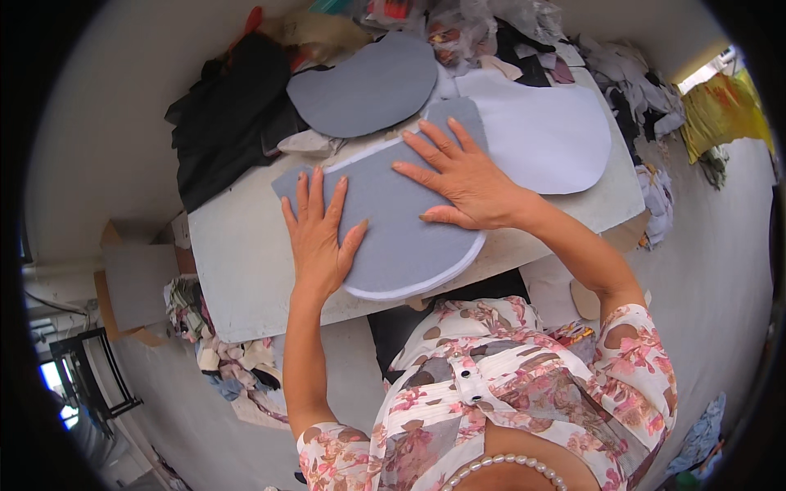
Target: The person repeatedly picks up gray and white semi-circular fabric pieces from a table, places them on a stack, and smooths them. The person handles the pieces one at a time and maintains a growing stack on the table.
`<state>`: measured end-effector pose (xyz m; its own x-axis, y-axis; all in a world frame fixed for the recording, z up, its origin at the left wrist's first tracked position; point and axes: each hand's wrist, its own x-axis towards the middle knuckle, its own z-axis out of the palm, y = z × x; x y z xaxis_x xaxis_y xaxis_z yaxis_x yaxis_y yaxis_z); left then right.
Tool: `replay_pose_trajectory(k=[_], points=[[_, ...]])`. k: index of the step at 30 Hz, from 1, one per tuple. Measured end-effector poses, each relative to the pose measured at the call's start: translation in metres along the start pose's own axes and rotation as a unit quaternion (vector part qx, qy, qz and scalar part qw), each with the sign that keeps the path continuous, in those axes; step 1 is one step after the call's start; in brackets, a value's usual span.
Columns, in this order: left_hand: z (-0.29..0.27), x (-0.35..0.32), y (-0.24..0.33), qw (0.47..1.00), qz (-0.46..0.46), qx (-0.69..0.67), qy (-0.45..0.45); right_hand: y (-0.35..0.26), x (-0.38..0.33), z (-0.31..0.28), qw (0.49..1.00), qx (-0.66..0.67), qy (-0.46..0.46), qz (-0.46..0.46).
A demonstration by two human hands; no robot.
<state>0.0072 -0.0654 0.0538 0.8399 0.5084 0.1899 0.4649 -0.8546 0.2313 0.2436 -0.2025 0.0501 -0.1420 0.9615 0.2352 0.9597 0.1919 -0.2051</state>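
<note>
A grey fabric piece (401,237) with a curved near edge lies on top of a white layer (409,290), whose rim shows along the curve and the far edge. My left hand (318,233) rests flat on its left side, fingers spread and pointing away from me. On its right side lies my right hand (467,184), also flat with fingers apart. Just beyond sits a stack of grey cut pieces (364,86). To the right, a white cut piece (540,135) of similar rounded shape touches the far corner of the grey fabric.
The pale table (246,286) has its near edge by my lap. Black cloth (225,123) is heaped at the far left, plastic bags (463,37) at the back. Fabric scraps (237,364) lie on the floor left, near a cardboard box (135,282). A yellow bag (720,114) hangs far right.
</note>
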Motion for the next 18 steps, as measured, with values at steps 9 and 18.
replay_pose_trajectory(k=[9,18], points=[[-0.008,0.001,-0.008,0.997,0.002,-0.075,-0.014,0.093,-0.016,-0.004,0.921,0.051,0.264,0.281],[-0.026,0.015,-0.003,0.978,0.004,-0.155,0.142,0.127,-0.021,0.028,0.925,-0.028,0.193,0.325]])
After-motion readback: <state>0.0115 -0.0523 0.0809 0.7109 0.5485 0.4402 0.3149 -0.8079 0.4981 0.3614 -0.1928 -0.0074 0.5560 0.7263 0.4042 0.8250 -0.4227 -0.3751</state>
